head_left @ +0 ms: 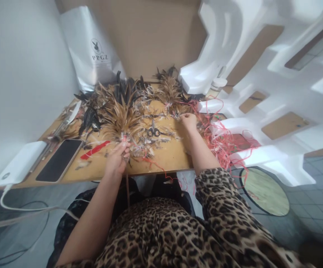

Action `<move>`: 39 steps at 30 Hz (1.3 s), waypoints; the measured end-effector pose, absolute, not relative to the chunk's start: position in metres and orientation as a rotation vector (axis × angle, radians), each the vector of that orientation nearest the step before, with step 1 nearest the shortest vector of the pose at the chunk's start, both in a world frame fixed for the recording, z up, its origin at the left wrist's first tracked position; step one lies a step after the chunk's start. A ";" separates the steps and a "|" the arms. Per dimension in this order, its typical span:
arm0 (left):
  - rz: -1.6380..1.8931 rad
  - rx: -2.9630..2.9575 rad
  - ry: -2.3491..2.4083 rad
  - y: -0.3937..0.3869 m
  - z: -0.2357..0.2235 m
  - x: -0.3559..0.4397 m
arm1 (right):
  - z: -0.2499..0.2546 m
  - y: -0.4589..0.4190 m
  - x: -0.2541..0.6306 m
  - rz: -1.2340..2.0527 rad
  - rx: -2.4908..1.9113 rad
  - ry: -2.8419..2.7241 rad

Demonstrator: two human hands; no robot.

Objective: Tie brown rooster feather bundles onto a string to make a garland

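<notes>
My left hand point(119, 156) is closed around the base of a fanned bunch of brown feathers point(123, 115). Some pink binding shows just above my fingers, and a thin strand hangs below them. Over on the right, my right hand point(188, 122) has its fingers pinched together beside the loose feathers point(178, 111); what lies between the fingertips is too small to make out. Between the two hands a pair of dark-handled scissors point(153, 131) lies on the table. Another brown feather bunch point(169, 89) rests behind my right hand.
Tangled red string point(222, 145) covers the right side beside white foam packaging point(222, 44). At left lie a phone point(59, 160), a white power bank point(22, 163) with a cable, and a red strip point(94, 150). A silver bag point(87, 48) stands behind the dark feathers point(90, 121).
</notes>
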State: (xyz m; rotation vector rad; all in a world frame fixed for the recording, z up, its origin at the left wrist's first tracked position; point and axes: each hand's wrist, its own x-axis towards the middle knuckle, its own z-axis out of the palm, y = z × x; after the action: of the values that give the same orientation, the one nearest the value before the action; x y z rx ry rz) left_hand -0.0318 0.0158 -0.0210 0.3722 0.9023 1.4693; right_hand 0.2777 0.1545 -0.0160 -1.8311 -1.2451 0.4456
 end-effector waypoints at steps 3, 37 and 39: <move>1.465 0.356 0.900 0.013 -0.020 -0.032 | -0.019 0.170 0.274 0.357 -1.988 -1.252; 1.437 0.331 0.875 0.011 -0.016 -0.021 | 0.024 0.102 0.205 1.742 -0.670 -0.745; 1.443 0.336 0.879 0.011 -0.016 -0.019 | 0.025 0.085 0.176 1.850 -0.624 -0.761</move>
State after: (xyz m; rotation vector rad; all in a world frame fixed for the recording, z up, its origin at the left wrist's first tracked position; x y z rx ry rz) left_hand -0.0189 0.0111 -0.0159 0.3364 0.8787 1.4429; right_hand 0.1759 0.0847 0.0245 -0.6236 -0.7615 1.8499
